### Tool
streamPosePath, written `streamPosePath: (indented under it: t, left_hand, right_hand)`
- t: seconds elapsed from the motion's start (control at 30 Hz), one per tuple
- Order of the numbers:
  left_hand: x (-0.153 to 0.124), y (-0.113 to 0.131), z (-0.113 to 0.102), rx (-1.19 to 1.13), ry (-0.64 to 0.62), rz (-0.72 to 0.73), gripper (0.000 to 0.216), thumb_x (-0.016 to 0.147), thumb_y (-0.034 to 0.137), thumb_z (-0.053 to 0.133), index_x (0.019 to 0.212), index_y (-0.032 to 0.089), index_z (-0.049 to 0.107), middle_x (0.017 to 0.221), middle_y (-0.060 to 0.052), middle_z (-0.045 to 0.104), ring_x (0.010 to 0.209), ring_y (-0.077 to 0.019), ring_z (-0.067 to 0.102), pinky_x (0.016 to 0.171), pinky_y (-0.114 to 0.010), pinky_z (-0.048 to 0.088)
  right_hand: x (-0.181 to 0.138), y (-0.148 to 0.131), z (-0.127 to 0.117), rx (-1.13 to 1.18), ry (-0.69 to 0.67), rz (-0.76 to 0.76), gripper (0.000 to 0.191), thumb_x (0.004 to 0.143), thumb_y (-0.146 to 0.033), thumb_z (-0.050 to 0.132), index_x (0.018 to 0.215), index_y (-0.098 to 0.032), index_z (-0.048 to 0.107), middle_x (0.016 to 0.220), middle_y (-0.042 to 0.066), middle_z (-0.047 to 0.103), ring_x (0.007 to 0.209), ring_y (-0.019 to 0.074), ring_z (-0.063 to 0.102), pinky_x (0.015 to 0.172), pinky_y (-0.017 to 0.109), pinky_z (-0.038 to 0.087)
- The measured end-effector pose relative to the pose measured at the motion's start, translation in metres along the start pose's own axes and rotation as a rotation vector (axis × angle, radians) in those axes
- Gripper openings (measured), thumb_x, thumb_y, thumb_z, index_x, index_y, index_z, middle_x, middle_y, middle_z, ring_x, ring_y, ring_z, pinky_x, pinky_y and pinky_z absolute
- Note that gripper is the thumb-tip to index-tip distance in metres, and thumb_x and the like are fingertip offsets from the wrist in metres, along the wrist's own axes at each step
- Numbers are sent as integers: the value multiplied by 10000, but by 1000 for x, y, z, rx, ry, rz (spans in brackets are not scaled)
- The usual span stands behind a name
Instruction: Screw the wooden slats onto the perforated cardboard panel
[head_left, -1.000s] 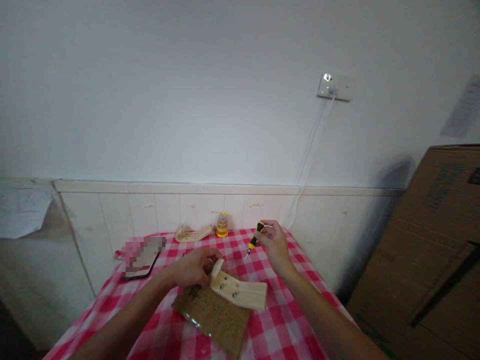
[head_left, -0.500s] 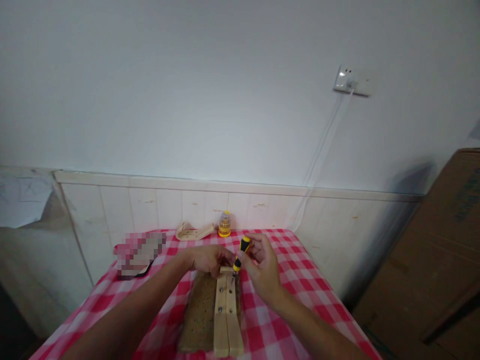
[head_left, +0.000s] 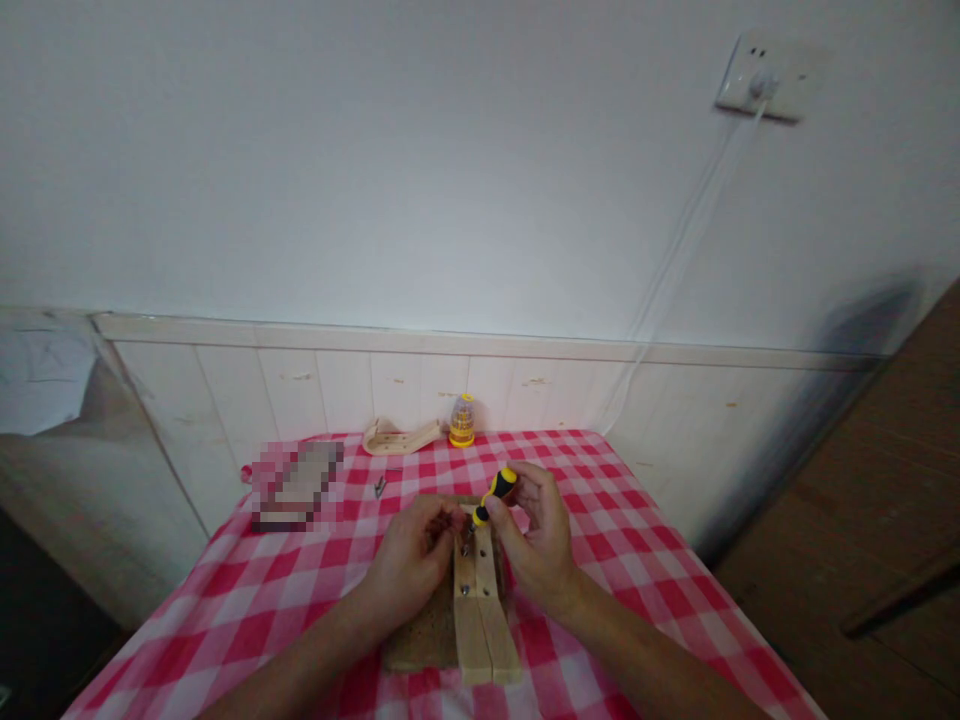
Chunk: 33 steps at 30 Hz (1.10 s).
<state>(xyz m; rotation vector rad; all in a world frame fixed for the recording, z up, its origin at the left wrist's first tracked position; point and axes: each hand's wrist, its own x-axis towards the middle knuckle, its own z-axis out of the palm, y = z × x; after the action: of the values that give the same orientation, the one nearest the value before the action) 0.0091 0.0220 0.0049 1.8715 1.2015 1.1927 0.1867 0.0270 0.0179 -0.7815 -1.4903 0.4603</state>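
My right hand grips a yellow-and-black screwdriver, tilted with its tip down to the left. Two pale wooden pieces lie side by side, angled at the near end, with several holes and screws along them. My left hand pinches its thumb and fingers together beside the screwdriver tip, over the far end of the wood. What sits between those fingertips is too small to make out. Beneath the wood is a worn brown board, partly covered by my left hand.
Small metal pieces lie on the red-and-white checked tablecloth. Behind stand a curved wooden part and a yellow-based clear container by the wall. A blurred-out flat object lies at the left. A brown cardboard box is at right.
My left hand has drawn back from the far end of the wood and now pinches near the screwdriver tip. The screwdriver leans more to the right. The view has shifted.
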Motion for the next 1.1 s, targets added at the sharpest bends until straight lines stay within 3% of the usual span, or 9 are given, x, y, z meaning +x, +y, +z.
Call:
streamPosePath:
  t: [0.1, 0.4, 0.8, 0.9, 1.0, 1.1]
  left_hand:
    - [-8, -3, 1, 79, -15, 31, 254, 848, 101, 473, 900, 205, 700, 927, -59, 764, 884, -219, 709, 814, -317, 524]
    - [-15, 4, 1, 169, -112, 51, 348, 890, 98, 434, 983, 200, 753, 980, -74, 788, 926, -238, 716, 828, -323, 541]
    - [-13, 0, 1, 121, -129, 49, 299, 875, 113, 440, 886, 195, 727, 925, -68, 781, 886, -232, 709, 800, -320, 530]
    - [-13, 2, 0, 79, -129, 41, 300, 881, 119, 446, 911, 200, 733, 943, -63, 782, 911, -234, 708, 828, -327, 532]
    - [-12, 4, -1, 63, -152, 45, 292, 877, 123, 460, 915, 206, 737, 962, -57, 784, 931, -237, 708, 843, -328, 532]
    - [-12, 4, 0, 75, -154, 31, 300, 876, 122, 458, 906, 210, 744, 973, -54, 791, 969, -246, 710, 860, -331, 532]
  right_hand:
    - [-2, 3, 0, -4, -35, -9, 351, 930, -214, 676, 1255, -268, 557, 1015, 54, 721, 872, 191, 723, 769, 321, 616]
    - [-6, -1, -3, -57, -95, -70, 362, 957, -256, 661, 1301, -269, 549, 1078, 77, 725, 900, 212, 737, 810, 365, 635]
    - [-6, -4, -8, -117, -168, -170, 400, 996, -239, 590, 1392, -275, 547, 1158, 96, 729, 944, 219, 738, 849, 383, 640]
    - [-4, -10, -11, -125, -259, -226, 434, 997, -209, 565, 1424, -285, 554, 1197, 92, 745, 973, 227, 747, 876, 390, 636]
    - [-3, -12, -13, -78, -327, -187, 444, 1006, -200, 531, 1443, -274, 546, 1206, 95, 752, 1023, 235, 753, 890, 396, 642]
    - [-4, -9, -12, -47, -282, -120, 420, 992, -210, 565, 1406, -276, 578, 1234, 96, 743, 1069, 240, 747, 876, 378, 647]
